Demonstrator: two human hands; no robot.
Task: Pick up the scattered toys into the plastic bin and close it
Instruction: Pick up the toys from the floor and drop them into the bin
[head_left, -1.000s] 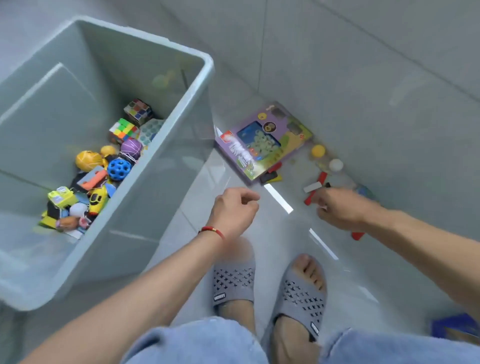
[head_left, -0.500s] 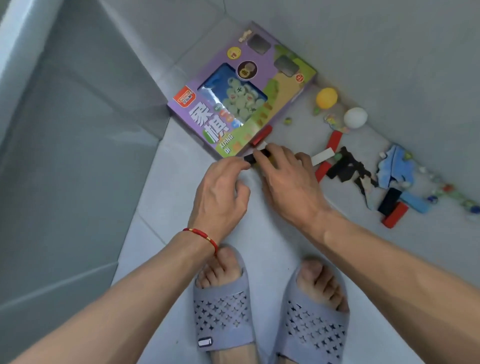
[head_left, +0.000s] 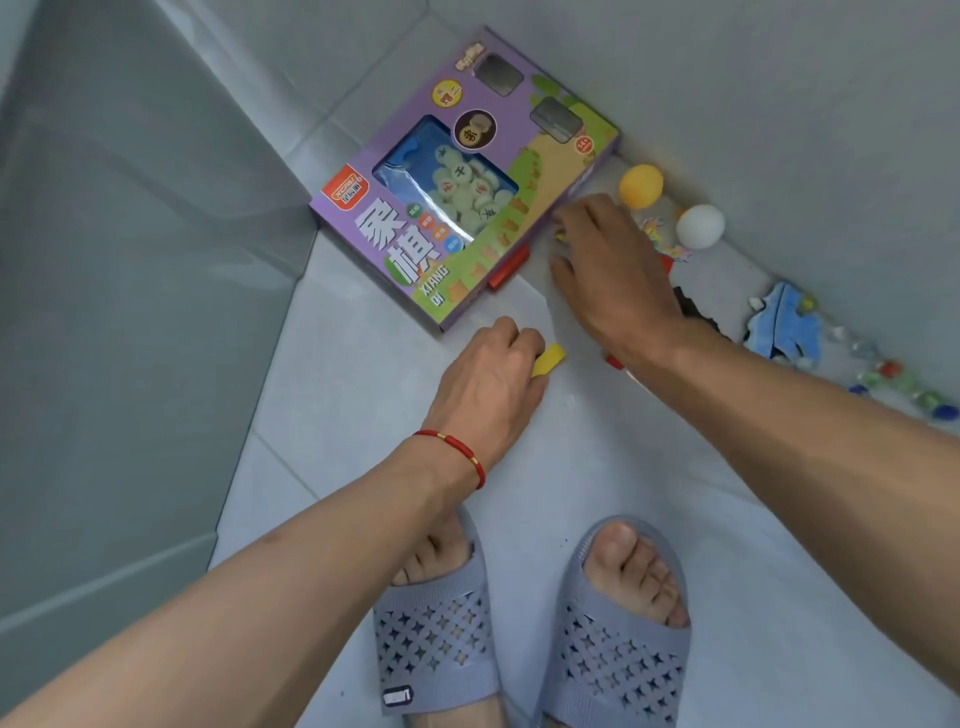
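At the centre of the frame the left hand (head_left: 488, 384), a red string bracelet (head_left: 457, 451) on its wrist, has its fingers curled round a yellow block (head_left: 549, 359) whose end sticks out past the knuckles, just above the floor (head_left: 597, 467). Up and to the right, the right hand (head_left: 613, 270) reaches palm-down beside the purple chess box (head_left: 467, 182), fingers bent toward the floor at the box's right edge; whether its grip holds anything cannot be told. A red block (head_left: 509, 267) lies against the box's lower right edge. Along the wall at upper right sit a yellow ball (head_left: 641, 186) and a white ball (head_left: 700, 226), near each other, then a blue cloth toy (head_left: 784, 325) and a row of marbles (head_left: 904, 384) trailing to the right edge. The plastic bin (head_left: 130, 312) fills the left side of the frame, its grey wall close to the box's corner. Two feet in grey slippers (head_left: 618, 654) stand at the bottom centre
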